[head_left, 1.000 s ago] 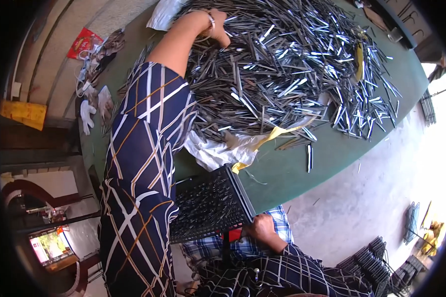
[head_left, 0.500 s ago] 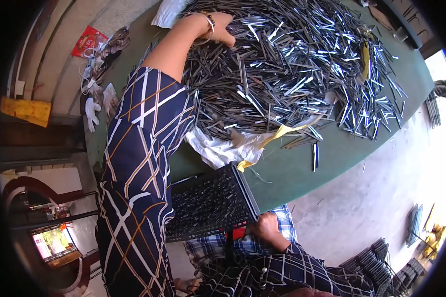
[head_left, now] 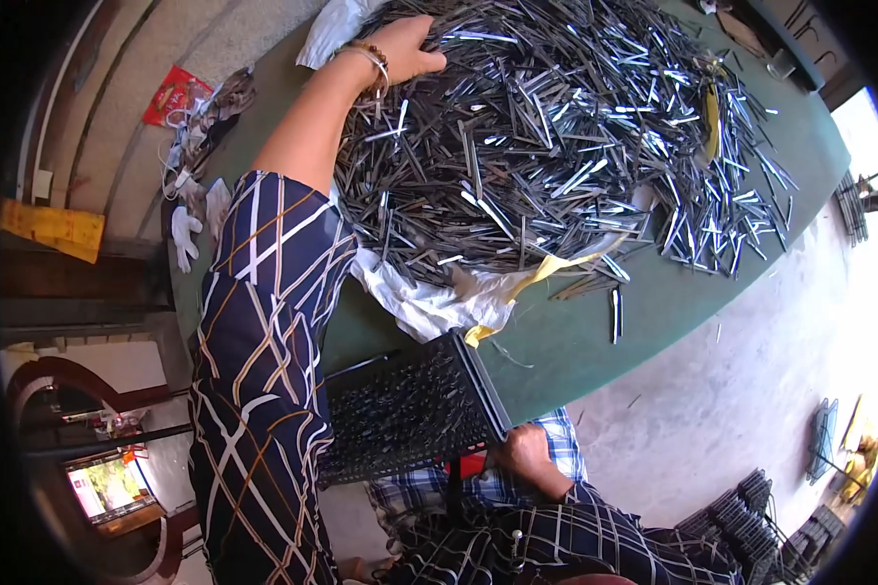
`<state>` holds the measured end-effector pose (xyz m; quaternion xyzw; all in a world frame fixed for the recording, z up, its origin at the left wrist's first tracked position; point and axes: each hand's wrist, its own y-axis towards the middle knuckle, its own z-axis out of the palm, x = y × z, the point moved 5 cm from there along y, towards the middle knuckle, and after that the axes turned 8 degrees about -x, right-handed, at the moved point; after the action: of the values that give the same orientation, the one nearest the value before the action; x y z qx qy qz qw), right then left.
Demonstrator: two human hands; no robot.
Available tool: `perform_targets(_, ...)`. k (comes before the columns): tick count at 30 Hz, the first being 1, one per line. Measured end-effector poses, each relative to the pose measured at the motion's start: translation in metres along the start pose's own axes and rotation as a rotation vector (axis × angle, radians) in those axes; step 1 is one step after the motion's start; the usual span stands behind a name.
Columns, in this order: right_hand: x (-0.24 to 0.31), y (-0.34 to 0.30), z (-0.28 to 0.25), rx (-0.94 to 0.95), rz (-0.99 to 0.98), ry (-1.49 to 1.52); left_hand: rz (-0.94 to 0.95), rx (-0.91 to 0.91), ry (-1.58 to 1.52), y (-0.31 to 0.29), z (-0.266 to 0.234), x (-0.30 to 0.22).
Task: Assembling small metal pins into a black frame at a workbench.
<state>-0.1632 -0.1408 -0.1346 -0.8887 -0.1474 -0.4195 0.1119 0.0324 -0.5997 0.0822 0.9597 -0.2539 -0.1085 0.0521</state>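
A wide heap of thin dark strips (head_left: 546, 146), some with shiny or white faces, covers much of the green table (head_left: 576, 331). At the heap's far left edge lies my left hand (head_left: 405, 49), thumb and fingers apart, with nothing visible in it. Below the table's near edge, a black rack (head_left: 400, 405) with a dense grid of small dark pieces tilts in front of me. My right hand (head_left: 527, 448) is closed at the rack's right lower corner, its fingers partly hidden. Part of a white and yellow sack (head_left: 429, 307) shows under the heap's near side.
White gloves (head_left: 184, 234), cloths and a red packet (head_left: 176, 96) are along the table's left edge. Blue checked cloth (head_left: 561, 439) lies beneath my right hand. Stacked black racks (head_left: 732, 517) stand on the floor at lower right. A yellow cloth (head_left: 54, 227) is at far left.
My left hand has shifted a little left and farther away along the heap's edge, the arm moving with it. My right hand stays at the rack's corner.
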Motion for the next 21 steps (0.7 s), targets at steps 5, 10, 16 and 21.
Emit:
perform_targets(5,0.004,0.000,-0.001,-0.029,-0.029,0.009,-0.288,-0.143,-0.353,-0.005,0.005,0.023)
perform_targets(10,0.003,0.001,-0.003,-0.025,-0.037,0.008,-0.654,-0.262,-1.509,-0.012,0.028,0.036)
perform_targets(16,0.004,0.002,-0.002,-0.019,-0.046,-0.007,-0.496,-0.273,-1.956,-0.006,0.043,0.030)
perform_targets(21,0.006,0.004,-0.008,-0.029,-0.014,0.008,-0.795,-0.501,-1.717,-0.003,0.057,0.024)
